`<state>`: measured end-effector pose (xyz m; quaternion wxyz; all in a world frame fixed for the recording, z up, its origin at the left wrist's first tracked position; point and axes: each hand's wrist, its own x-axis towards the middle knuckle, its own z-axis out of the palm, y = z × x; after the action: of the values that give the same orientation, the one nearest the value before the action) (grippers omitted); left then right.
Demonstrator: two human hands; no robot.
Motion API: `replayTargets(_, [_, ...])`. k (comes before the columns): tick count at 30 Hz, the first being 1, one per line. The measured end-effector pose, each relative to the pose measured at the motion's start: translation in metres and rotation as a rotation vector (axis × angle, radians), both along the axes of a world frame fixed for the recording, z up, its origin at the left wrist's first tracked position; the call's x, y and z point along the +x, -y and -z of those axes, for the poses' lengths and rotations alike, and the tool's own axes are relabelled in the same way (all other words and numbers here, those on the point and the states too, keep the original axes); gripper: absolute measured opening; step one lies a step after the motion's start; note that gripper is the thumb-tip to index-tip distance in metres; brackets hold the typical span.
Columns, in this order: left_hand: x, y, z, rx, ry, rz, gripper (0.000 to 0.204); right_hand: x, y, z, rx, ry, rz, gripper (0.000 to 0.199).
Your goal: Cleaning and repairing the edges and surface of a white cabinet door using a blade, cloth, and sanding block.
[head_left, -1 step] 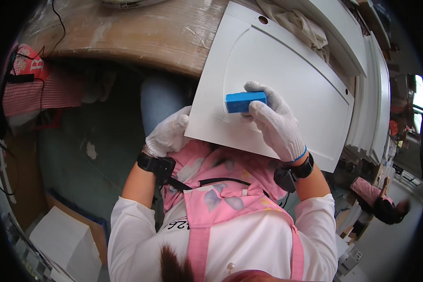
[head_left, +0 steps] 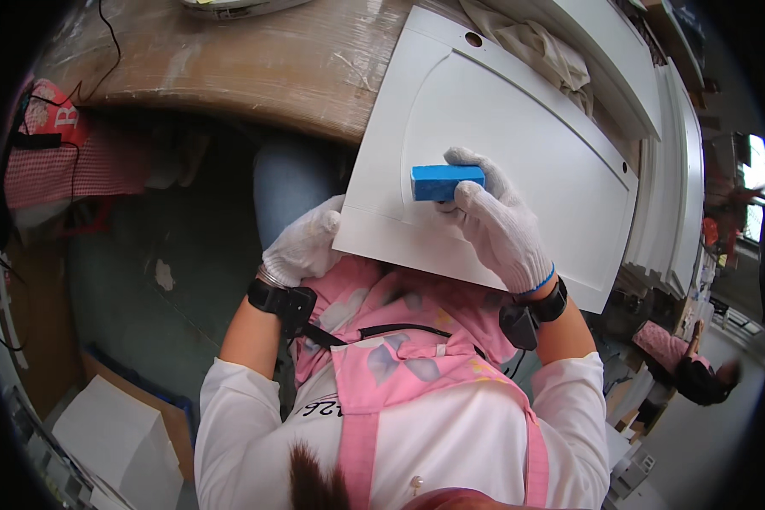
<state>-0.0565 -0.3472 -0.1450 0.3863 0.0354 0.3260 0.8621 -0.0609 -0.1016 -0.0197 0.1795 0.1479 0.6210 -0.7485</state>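
Note:
A white cabinet door panel [head_left: 518, 127] with a shallow recessed face and two small round holes along its far edge lies slanted in front of me, partly on the bench. In my white-gloved right hand [head_left: 506, 229] a blue rectangular block [head_left: 447, 183] is gripped between thumb and fingers, over the panel's face. Whether the block touches the surface, I cannot tell. At the panel's near left corner, my gloved left hand [head_left: 304, 242] holds the edge with curled fingers. Its fingertips are hidden.
A brown workbench [head_left: 255, 72] wrapped in clear film spans the far side. Beige cloth [head_left: 544, 51] and stacked white panels [head_left: 676, 178] sit to the right. Another person [head_left: 697, 370] is at far right. White sheets [head_left: 119, 433] stand at lower left.
The blue block in my right hand has shifted very slightly right and away from me. My left hand stays at the panel's corner.

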Motion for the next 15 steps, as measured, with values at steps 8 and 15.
replayTargets(8, [0.001,-0.001,0.001,-0.050,-0.002,0.021,0.101,0.008,-0.024,0.007,-0.635,0.110,0.050,0.054])
replayTargets(15, [0.002,-0.001,0.002,-0.073,0.040,0.002,0.099,0.006,-0.027,-0.001,-0.310,0.012,0.068,0.052])
